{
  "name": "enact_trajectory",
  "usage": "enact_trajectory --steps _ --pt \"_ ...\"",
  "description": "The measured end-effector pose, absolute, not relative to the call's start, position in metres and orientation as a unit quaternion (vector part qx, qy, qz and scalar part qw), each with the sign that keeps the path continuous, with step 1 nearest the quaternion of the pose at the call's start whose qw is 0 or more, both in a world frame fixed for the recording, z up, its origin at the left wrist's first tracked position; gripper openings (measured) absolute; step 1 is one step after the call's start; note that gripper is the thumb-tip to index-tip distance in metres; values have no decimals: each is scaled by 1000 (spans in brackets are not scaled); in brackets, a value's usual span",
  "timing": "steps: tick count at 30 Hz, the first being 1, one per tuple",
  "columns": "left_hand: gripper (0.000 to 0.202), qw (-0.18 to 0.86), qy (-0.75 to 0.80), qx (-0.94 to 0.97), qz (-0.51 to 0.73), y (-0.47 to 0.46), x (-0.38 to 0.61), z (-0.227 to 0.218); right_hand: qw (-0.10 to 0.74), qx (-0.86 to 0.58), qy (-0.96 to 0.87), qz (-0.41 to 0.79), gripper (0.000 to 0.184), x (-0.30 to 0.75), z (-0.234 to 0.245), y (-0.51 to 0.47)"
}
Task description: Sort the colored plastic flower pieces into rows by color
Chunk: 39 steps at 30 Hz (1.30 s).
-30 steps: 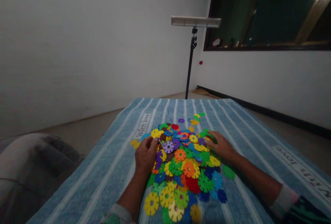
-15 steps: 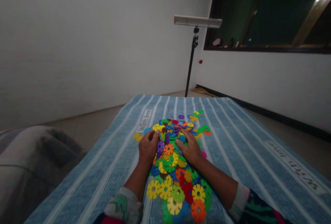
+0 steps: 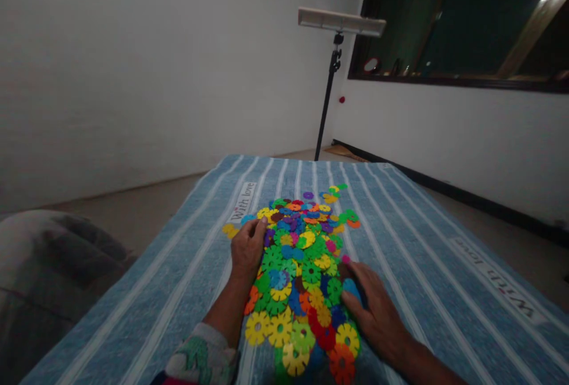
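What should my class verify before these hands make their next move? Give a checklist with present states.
1. Left hand beside the disc pile: ok, at its left edge.
2. Left hand gripping any disc: cannot tell; too blurred.
3. Right hand open: ok, at the pile's right edge.
4. All discs in one pile: not ok; a purple disc lies apart, beyond the pile's far edge.
5. Visible discs on the striped cloth: ok.

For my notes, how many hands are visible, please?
2: the left hand at the left edge of the disc pile, the right hand at its right edge, nearer the camera.
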<state>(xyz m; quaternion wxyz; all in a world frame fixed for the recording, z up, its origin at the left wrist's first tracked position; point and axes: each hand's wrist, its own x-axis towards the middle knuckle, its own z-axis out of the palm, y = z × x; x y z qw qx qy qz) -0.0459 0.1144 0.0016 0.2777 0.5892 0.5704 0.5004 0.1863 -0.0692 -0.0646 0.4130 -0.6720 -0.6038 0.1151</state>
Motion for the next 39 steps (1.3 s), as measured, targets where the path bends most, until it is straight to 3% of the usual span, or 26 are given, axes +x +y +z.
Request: enact_trajectory --steps 6,10,14,17,21,27,32,39 --pt "45 270 570 597 496 118 -52 0 441 -651 -571 235 57 115 -43 -38" --pt "46 274 583 584 494 120 -55 1 460 -584 -632 219 27 112 -11 -11" --pt "47 280 594 579 483 121 -56 2 429 -633 -641 71 43 176 -3 32" --pt "47 288 594 577 481 121 -57 4 388 -731 -561 9 30 226 -11 73" --pt "47 295 596 572 480 120 -58 6 385 -739 -551 29 30 225 -28 102" --pt "46 294 602 568 478 119 -59 6 465 -614 -628 115 33 158 -32 90" --pt "48 281 608 572 473 119 -60 7 454 -635 -620 83 32 198 -11 127" --pt "48 267 614 577 468 121 -65 1 370 -759 -532 69 45 287 -5 218"
